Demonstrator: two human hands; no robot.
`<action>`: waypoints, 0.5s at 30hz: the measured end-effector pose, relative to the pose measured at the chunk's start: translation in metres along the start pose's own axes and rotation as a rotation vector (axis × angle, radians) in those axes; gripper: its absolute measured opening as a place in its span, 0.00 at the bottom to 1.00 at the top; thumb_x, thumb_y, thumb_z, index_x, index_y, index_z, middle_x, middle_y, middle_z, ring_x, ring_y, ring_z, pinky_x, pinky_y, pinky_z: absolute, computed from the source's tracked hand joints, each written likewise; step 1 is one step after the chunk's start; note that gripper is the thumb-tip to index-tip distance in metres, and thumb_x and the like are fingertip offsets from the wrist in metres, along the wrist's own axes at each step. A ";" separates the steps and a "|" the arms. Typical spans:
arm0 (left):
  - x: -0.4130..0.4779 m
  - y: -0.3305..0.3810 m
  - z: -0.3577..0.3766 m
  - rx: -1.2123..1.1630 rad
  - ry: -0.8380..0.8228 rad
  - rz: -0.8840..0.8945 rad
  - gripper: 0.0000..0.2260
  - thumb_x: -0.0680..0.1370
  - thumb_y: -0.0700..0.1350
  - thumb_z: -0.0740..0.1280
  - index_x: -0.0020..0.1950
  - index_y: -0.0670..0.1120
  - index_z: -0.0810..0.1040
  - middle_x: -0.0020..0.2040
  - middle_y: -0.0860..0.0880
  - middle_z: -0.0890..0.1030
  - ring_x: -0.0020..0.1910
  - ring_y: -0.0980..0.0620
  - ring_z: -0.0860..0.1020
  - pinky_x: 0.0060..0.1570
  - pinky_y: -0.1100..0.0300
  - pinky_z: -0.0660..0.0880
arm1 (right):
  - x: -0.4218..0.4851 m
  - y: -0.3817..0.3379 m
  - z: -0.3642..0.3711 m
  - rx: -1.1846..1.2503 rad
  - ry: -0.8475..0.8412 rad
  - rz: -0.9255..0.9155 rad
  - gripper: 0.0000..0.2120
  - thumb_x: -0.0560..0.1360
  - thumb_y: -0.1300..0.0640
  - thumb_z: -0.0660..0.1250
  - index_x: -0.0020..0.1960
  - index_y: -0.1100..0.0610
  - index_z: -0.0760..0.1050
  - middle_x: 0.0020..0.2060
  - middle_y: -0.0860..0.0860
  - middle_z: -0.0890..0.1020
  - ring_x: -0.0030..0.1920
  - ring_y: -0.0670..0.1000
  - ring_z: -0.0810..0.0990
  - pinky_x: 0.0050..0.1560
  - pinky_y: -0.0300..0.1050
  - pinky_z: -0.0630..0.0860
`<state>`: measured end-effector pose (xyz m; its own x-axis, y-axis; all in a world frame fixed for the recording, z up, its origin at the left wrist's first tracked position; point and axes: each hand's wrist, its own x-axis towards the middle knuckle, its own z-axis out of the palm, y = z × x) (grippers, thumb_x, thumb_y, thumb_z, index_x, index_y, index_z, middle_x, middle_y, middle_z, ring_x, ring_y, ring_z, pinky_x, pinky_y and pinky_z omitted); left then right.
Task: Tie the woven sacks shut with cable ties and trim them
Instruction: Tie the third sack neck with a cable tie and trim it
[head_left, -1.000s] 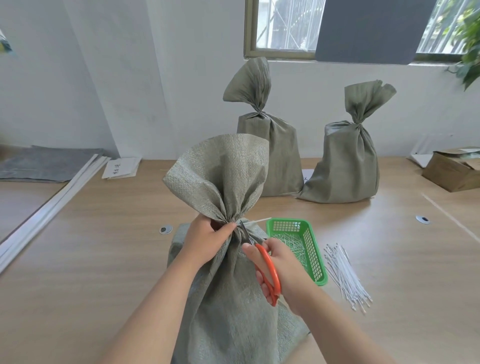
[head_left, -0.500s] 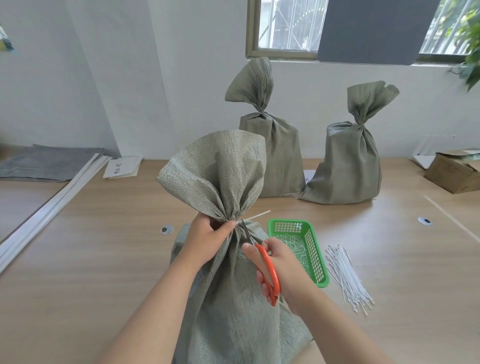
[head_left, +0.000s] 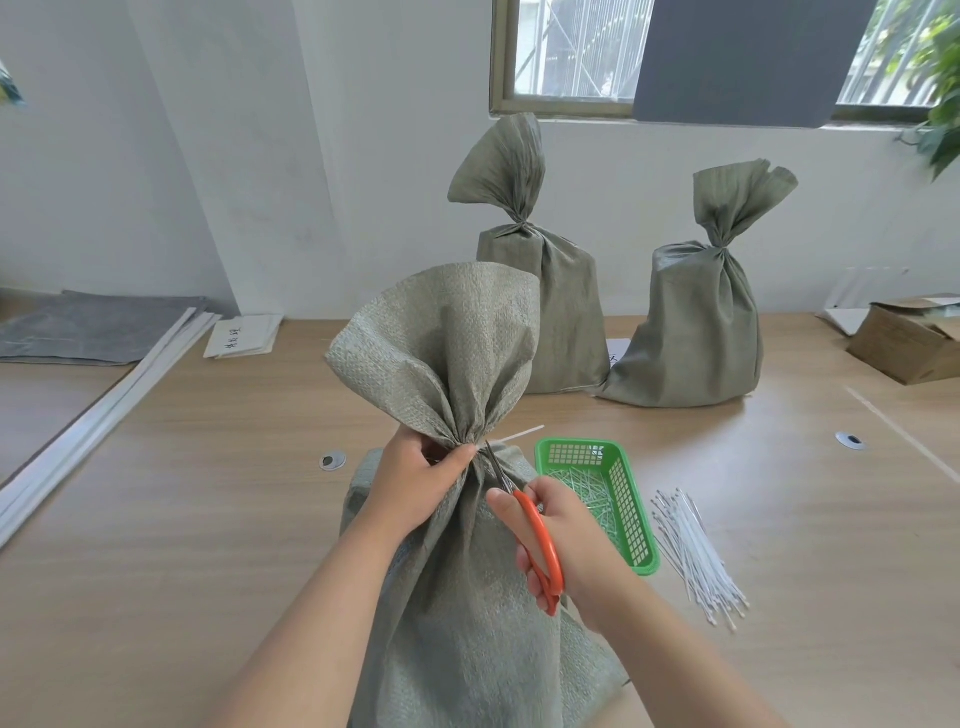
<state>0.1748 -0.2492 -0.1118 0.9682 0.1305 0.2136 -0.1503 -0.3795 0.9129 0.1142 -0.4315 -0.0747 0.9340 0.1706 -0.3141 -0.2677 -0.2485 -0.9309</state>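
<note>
A grey-green woven sack (head_left: 457, 597) stands upright in front of me, its top gathered into a fan. My left hand (head_left: 415, 480) grips the gathered neck. A white cable tie tail (head_left: 519, 433) sticks out to the right from the neck. My right hand (head_left: 566, 540) holds orange-handled scissors (head_left: 540, 545), whose blades point up at the base of that tail. Two more tied sacks, one at the back centre (head_left: 545, 306) and one at the back right (head_left: 701, 332), stand near the wall.
A green plastic basket (head_left: 631, 525) with cut tie pieces lies right of the sack. A bundle of white cable ties (head_left: 696, 556) lies beside it. A cardboard box (head_left: 909, 343) sits far right; papers (head_left: 244, 336) and white strips (head_left: 93, 415) lie at the left.
The sack's fanned top has tipped a little to the left. The scissor blades stay at the tie's tail, and both hands have barely shifted.
</note>
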 end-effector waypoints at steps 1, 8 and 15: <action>0.000 0.000 0.000 -0.001 -0.002 -0.001 0.16 0.71 0.54 0.73 0.56 0.49 0.82 0.48 0.55 0.86 0.49 0.61 0.83 0.51 0.62 0.77 | 0.000 0.000 0.000 -0.003 0.001 0.000 0.25 0.76 0.42 0.68 0.54 0.62 0.64 0.29 0.58 0.75 0.19 0.53 0.70 0.21 0.42 0.68; 0.000 -0.002 0.001 0.007 0.005 -0.008 0.14 0.74 0.47 0.76 0.58 0.48 0.81 0.49 0.55 0.86 0.48 0.63 0.82 0.50 0.65 0.76 | -0.001 0.005 0.003 -0.067 0.030 -0.032 0.22 0.77 0.43 0.66 0.53 0.60 0.64 0.29 0.59 0.73 0.18 0.52 0.69 0.18 0.40 0.66; 0.000 -0.001 0.002 0.029 0.001 -0.014 0.14 0.74 0.47 0.76 0.58 0.49 0.81 0.49 0.56 0.85 0.48 0.65 0.82 0.50 0.66 0.76 | -0.003 0.006 0.007 -0.113 0.069 -0.065 0.19 0.78 0.45 0.67 0.51 0.60 0.65 0.27 0.55 0.72 0.17 0.50 0.68 0.16 0.38 0.65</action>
<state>0.1750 -0.2503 -0.1133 0.9699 0.1368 0.2014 -0.1309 -0.4043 0.9052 0.1080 -0.4271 -0.0811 0.9637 0.1245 -0.2363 -0.1811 -0.3458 -0.9207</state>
